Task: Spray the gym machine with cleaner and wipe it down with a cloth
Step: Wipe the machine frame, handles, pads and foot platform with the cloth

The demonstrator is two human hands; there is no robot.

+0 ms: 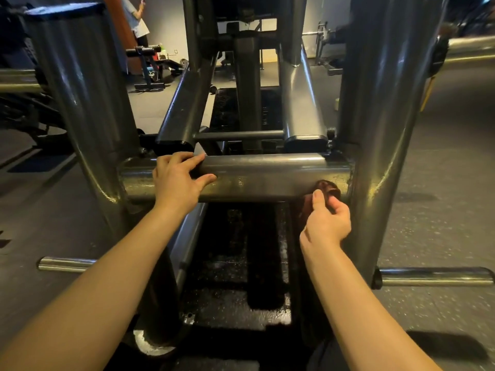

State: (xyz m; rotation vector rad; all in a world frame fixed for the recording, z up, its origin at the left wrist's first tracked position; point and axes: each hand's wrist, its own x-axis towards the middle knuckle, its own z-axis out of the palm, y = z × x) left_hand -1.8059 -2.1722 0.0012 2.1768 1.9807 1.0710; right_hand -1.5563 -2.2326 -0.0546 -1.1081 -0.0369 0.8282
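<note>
Mid-wipe: right hand (325, 218) pinches cloth (329, 188) on the bar (267, 172), left hand (176, 183) curls over it; uprights (375, 129) likely remain.

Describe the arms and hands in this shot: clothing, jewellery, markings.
Both are bare: the left hand and right hand wear no gloves, rings or watch, and the left forearm and right forearm show no sleeves, bands or markings.
</note>
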